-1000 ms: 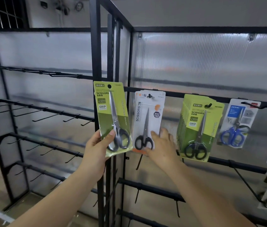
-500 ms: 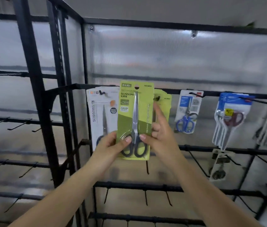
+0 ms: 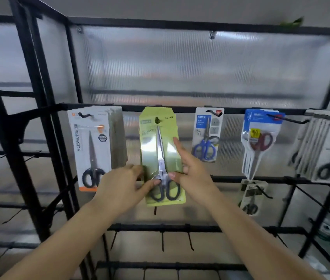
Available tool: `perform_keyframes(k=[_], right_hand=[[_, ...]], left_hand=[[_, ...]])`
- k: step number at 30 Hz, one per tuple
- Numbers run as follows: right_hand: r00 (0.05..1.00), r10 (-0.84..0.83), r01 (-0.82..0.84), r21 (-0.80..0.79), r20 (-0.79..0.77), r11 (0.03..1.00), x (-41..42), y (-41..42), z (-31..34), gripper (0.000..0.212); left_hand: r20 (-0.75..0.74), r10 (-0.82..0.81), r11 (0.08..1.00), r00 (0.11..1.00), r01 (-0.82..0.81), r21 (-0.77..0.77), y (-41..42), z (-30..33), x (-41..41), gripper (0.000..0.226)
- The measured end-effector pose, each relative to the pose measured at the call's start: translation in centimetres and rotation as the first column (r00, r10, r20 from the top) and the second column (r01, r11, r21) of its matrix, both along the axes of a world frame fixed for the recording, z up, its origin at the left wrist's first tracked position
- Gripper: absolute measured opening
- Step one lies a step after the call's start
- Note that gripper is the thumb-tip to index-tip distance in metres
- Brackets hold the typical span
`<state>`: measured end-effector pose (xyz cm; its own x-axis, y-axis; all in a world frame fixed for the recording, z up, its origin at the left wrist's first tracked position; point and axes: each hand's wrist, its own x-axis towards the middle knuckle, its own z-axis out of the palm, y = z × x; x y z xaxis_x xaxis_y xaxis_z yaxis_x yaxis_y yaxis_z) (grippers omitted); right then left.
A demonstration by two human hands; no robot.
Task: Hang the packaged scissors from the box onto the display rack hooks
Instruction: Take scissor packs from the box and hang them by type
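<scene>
Black rack | both hands pinch green scissors pack, seemingly hooked

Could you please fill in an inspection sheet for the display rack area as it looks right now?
Surface: black display rack, hooks along its bars.
Job's things: green scissors pack with its hole at a hook; white scissors packs and blue-handled scissors pack hanging.
Clutter: nothing seen.
Hands: left hand pinches the green pack's lower edge; right hand holds it, index finger straight.
Cables: nothing seen.
Surroundings: translucent ribbed panel behind the rack.
</scene>
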<state>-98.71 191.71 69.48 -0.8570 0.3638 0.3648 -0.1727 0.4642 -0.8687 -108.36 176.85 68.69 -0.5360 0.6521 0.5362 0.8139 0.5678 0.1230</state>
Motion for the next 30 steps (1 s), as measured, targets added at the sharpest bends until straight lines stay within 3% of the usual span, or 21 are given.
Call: perform_keyframes(k=[4, 6, 9, 12, 19, 30], right_hand=[[0.999, 0.003, -0.005, 0.034, 0.051, 0.999, -0.9, 0.0, -0.7, 0.088], [0.995, -0.06, 0.044, 0.179, 0.084, 0.983, -0.9, 0.0, -1.1, 0.086], [0.972, -0.231, 0.174, 0.529, 0.044, 0.831, -0.3, 0.4, -1.4, 0.071], [0.962, -0.271, 0.206, 0.67, -0.006, 0.713, 0.6, 1.2, -1.5, 0.055], [0.951, -0.294, 0.105, 0.798, 0.094, 0.593, 3.0, 3.6, -5.1, 0.046], [0.799, -0.312, -0.256, 0.761, 0.513, 0.596, 6.7, 6.9, -21.0, 0.036]], left_hand=[[0.01, 0.008, 1.0, 1.0, -0.008, 0.004, -0.7, -0.2, 0.1, 0.044], [-0.015, 0.024, 0.999, 1.0, -0.024, -0.023, -0.7, -0.2, 0.3, 0.038], [-0.065, 0.056, 0.998, 0.996, -0.058, -0.038, -0.2, -0.3, 0.9, 0.031], [-0.053, 0.031, 0.999, 0.998, -0.033, -0.021, 0.9, -1.1, 1.8, 0.028], [0.038, 0.047, 0.988, 0.998, -0.041, -0.148, 4.3, -6.0, 4.2, 0.032], [0.309, 0.066, 0.928, 0.949, 0.056, -0.37, 7.8, -22.2, 7.4, 0.026]])
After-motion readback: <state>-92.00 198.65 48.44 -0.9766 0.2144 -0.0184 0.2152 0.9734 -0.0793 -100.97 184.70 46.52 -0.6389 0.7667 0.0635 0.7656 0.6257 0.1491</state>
